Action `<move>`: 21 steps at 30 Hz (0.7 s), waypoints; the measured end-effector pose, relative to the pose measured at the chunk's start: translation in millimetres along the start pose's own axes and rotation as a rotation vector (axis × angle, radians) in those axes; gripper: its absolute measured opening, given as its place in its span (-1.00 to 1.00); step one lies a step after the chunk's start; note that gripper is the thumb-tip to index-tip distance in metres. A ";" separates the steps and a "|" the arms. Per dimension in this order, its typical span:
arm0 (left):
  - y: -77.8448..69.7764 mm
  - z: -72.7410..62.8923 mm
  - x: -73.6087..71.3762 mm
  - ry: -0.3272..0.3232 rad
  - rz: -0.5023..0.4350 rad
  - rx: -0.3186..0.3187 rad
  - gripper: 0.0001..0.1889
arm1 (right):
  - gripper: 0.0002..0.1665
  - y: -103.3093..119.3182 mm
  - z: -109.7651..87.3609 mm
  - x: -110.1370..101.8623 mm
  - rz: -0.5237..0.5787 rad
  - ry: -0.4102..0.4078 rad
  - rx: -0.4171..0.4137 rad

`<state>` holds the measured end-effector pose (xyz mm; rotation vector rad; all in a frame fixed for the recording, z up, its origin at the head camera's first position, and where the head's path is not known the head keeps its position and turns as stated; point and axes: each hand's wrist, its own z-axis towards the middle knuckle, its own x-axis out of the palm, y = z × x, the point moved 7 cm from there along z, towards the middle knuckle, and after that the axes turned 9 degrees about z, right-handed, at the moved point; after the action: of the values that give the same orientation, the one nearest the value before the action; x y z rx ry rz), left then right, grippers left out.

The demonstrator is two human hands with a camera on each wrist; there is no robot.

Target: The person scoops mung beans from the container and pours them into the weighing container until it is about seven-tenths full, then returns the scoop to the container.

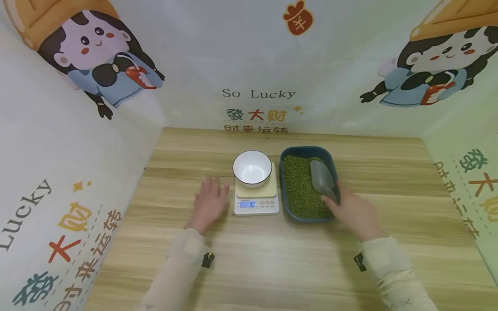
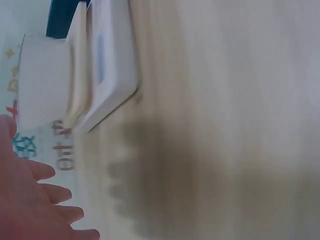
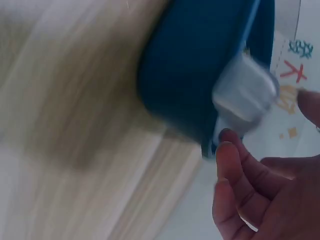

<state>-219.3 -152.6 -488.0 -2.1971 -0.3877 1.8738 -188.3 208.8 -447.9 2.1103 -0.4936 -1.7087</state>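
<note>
A translucent scoop lies on green mung beans in a dark blue bin. My right hand is at the scoop's handle end, by the bin's right rim. In the right wrist view, the thumb stands apart from the fingers, and the scoop shows just beyond the fingertips. A white bowl with a dark rim sits on a kitchen scale whose display reads 0.0. Left of the scale is my left hand, fingers spread and holding nothing.
The wood-grain table carries the scale and bin side by side. Behind it and along both sides hangs a printed cloth with cartoon figures and lettering. A small black clip-like piece shows at the left wrist.
</note>
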 end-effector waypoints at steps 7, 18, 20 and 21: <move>-14.5 -2.4 50.1 0.059 -0.207 0.003 -0.39 | -0.22 -6.6 -4.0 9.3 -0.011 -0.045 0.004; -4.1 -16.1 75.5 0.106 -0.137 0.035 -0.40 | -0.39 4.9 -23.7 -38.5 -0.030 -0.133 -0.209; -1.1 -17.9 74.2 0.100 -0.150 0.028 -0.41 | -0.43 11.6 -29.0 -50.1 -0.060 -0.103 -0.250; 0.2 -18.5 74.7 0.101 -0.152 0.023 -0.41 | -0.45 14.5 -31.6 -55.6 -0.074 -0.083 -0.264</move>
<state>-189.9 -127.2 -554.4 -2.1708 -0.4963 1.6733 -168.9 226.0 -387.7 1.8982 -0.2013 -1.7977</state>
